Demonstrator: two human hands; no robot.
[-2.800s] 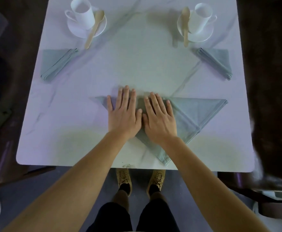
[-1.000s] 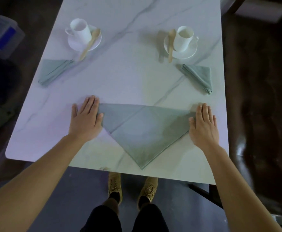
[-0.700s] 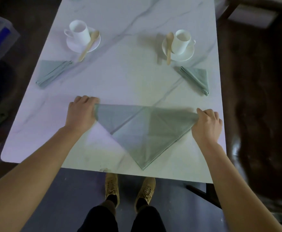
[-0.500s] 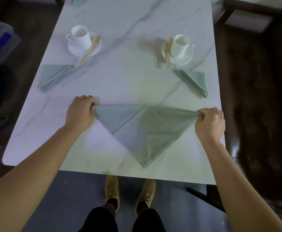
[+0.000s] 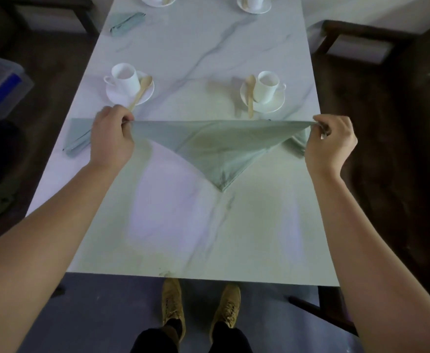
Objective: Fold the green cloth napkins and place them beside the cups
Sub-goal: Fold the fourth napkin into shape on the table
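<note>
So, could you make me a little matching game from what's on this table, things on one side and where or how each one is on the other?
Things:
1. triangle napkin
2. wooden spoon
3. far folded napkin
4. left hand

States:
A. lying on the marble table, top left
B. pinching a napkin corner
C. stretched between both hands
D. resting on a saucer

Pairs: 1-C, 2-D, 3-A, 4-B

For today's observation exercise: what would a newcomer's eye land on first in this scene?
First, the green napkin, a triangle stretched taut above the marble table, its corners pinched by the left hand and right hand. Behind it stand two white cups on saucers with wooden spoons.
</note>
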